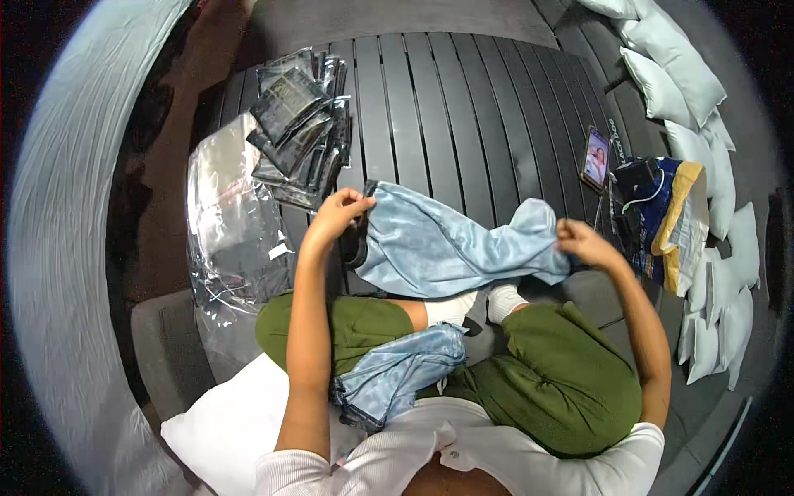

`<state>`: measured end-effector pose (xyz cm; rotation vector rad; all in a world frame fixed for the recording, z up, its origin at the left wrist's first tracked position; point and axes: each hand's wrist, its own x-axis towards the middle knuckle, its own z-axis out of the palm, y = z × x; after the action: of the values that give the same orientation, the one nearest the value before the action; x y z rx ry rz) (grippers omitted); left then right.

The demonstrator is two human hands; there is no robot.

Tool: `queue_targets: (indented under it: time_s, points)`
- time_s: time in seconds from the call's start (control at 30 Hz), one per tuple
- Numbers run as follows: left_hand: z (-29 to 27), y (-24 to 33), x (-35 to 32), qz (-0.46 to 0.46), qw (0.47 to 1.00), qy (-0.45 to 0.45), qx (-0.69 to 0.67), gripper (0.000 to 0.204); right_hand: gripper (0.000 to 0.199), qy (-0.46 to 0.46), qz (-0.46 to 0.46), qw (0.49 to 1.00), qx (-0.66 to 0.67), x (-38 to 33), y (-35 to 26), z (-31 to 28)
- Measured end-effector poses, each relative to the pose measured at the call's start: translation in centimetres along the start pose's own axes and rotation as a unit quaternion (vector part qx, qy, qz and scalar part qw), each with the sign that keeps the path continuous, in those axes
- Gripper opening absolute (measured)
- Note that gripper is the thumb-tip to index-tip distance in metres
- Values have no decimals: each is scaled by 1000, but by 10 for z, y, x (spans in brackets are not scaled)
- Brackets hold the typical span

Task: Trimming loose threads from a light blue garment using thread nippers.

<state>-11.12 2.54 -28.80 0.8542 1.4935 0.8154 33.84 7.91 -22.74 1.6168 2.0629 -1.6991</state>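
One pale-blue cloth (455,252), dark-trimmed at its left end, spread sideways over the near edge of a dark slatted table (430,124), just above my white socks (503,302). My left hand (341,217): thumb and fingers together, pinching the trimmed corner. My right hand (589,245): fingers curled at the opposite end, slightly blurred; cannot tell whether they clamp the fabric or only touch it. Cloth bunched near that hand, smoother toward the middle.

Second blue cloth (405,368) crumpled in my lap, against my green trousers (571,380). Far left on the table: a heap of dark packets (289,107) in clear wrap, overlapping. Beside them, nearer me, clear plastic bags (236,215). To the right, a phone (595,161) propped tilted, screen lit; next to it, a blue-and-yellow bag (674,219). White cushions (662,87) line the right side.
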Motion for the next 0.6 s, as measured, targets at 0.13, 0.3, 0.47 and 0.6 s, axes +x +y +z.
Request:
queue_targets:
  time_s: [0.13, 0.3, 0.47, 0.6]
  points:
    - [-15, 9, -8, -5, 1000, -16, -5, 26, 24, 47, 2, 990, 131, -3, -38, -33]
    - [-23, -5, -14, -10, 991, -25, 128, 33, 30, 110, 12, 980, 163, 13, -19, -49]
    - [-30, -16, -7, -35, 987, -60, 143, 38, 36, 151, 62, 982, 97, 19, -17, -52]
    - [-18, -4, -8, -46, 977, -29, 206, 35, 32, 284, -94, 939, 171, 38, 13, -55]
